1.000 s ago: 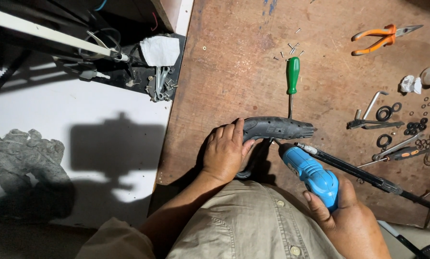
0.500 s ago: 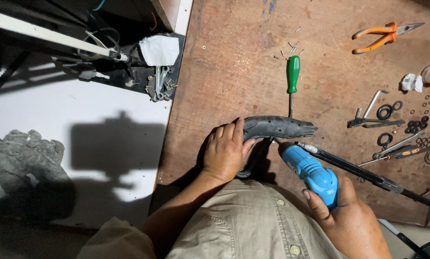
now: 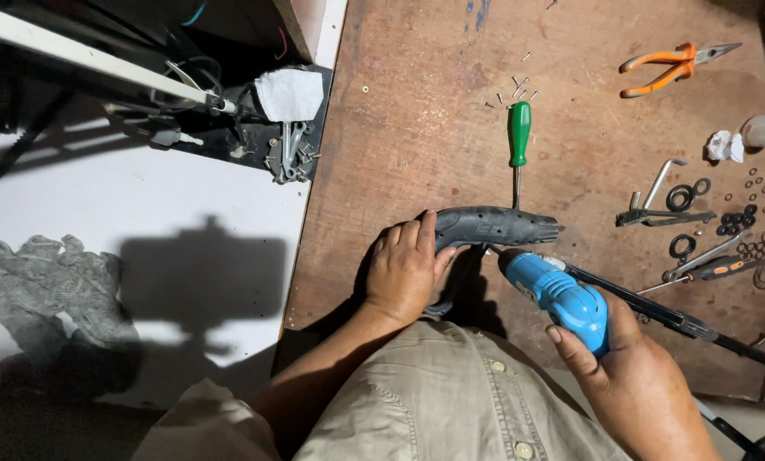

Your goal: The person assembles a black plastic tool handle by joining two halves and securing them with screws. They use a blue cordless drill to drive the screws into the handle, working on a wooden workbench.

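My left hand grips the rear of a dark grey tool housing that lies on the brown workbench. My right hand holds a blue electric screwdriver, its tip pointing up-left against the underside of the grey housing. A green-handled screwdriver lies just beyond the housing, its shaft pointing toward it. A long black rod runs to the right from under the blue tool.
Small screws lie scattered above the green handle. Orange pliers rest at the far right, with black rings and washers, a metal bracket and hand tools beside them. A white board with a grey rag lies to the left.
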